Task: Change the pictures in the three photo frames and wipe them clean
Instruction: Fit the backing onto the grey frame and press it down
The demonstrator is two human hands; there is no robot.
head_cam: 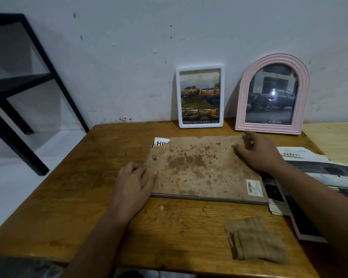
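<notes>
A large photo frame (pixel 201 169) lies face down on the wooden table (pixel 84 189), its stained brown backing up. My left hand (pixel 135 181) rests on its left edge, fingers curled over the side. My right hand (pixel 259 152) presses flat on the backing's far right corner. A white rectangular frame (pixel 200 96) with a picture of yellow trucks leans on the wall. A pink arched frame (pixel 272 95) with a dark truck picture stands to its right. A folded tan cloth (pixel 253 239) lies near the front right.
Car brochure pages (pixel 317 173) lie at the right, partly under the large frame; another printed sheet (pixel 160 143) sticks out at the frame's far left. A black metal rack (pixel 18 83) stands left of the table. A lighter table (pixel 335 137) adjoins at the right.
</notes>
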